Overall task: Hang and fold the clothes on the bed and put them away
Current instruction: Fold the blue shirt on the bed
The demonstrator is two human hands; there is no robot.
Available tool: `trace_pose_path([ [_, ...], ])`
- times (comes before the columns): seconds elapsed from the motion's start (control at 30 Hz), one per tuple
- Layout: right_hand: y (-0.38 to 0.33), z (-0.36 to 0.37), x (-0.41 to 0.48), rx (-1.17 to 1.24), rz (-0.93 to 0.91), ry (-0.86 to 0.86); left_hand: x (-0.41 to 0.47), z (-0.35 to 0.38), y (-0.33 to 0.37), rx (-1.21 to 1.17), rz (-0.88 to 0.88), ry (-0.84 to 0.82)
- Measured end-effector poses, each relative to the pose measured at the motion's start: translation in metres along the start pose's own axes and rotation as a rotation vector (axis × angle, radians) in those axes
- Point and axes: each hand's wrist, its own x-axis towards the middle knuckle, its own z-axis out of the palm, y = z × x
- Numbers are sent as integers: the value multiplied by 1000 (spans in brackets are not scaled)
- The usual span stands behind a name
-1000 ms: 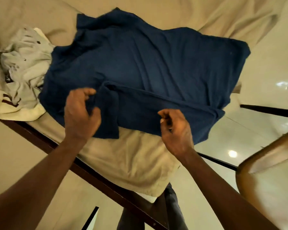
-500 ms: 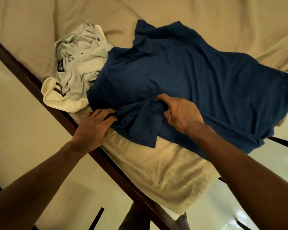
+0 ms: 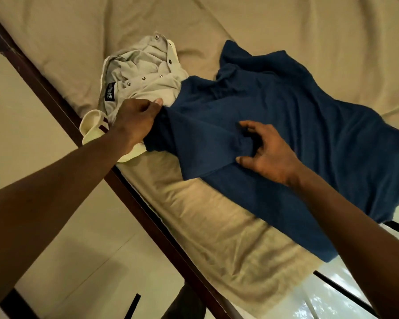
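Observation:
A dark blue shirt [image 3: 286, 125] lies spread on the beige bed sheet [image 3: 217, 222], one sleeve folded in over its body. My left hand [image 3: 136, 118] grips the blue shirt's left edge near the shoulder, fingers curled into the cloth. My right hand [image 3: 267, 150] rests on the folded sleeve with fingers spread and slightly bent, thumb at the sleeve's hem. A crumpled grey shirt with snap buttons [image 3: 143, 77] lies just left of the blue one, on top of a cream garment with dark red stripes [image 3: 95, 125].
The bed's dark wooden side rail [image 3: 55, 97] runs diagonally from upper left to lower right. Pale tiled floor [image 3: 32, 238] lies left of it. The sheet hangs over the near corner. Thin dark bars [image 3: 346, 293] cross the glossy floor at lower right.
The view has shifted so the clothes sit further right. My left hand moved up from the bed edge to the blue shirt's shoulder edge. My right hand slid right along the folded sleeve.

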Motion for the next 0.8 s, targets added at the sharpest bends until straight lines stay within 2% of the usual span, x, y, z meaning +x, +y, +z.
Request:
trace_pose_path([
  [0.07, -2, 7, 0, -182, -44, 6, -2, 3, -5, 54, 13, -24],
  [0.13, -4, 11, 5, -196, -30, 151, -9, 2, -13, 12, 65, -115],
  [0.17, -7, 11, 4, -101, 8, 233, -15, 1, -19, 21, 123, -177],
  [0.23, -14, 9, 6, 151, 108, 322, -24, -1, -30, 243, 255, -217],
  [0.3, -18, 5, 9, 245, 137, 295, -21, -1, -45, 509, 332, -138],
  [0.33, -17, 4, 9, 268, 128, 261, -22, -2, -50, 562, 341, -97],
  [0.4, -14, 4, 7, 297, 103, 173, -22, -3, -53, 505, 307, 7],
  [0.5, -11, 4, 2, 164, 56, 70, -29, -8, -43, 405, 232, 323],
  [0.53, -10, 5, 0, 131, 42, 54, -34, -8, -37, 409, 173, 365],
  [0.6, -11, 8, -6, 100, 29, 92, -43, 1, -30, 327, -4, 232],
  [0.67, -21, 14, -10, 140, 90, 242, -53, 20, -29, 49, -224, -2],
  [0.7, -28, 18, -11, 184, 166, 329, -58, 30, -30, -66, -281, -43],
  [0.8, -47, 25, -11, 218, 443, 447, -60, 57, -24, -231, -298, 93],
])
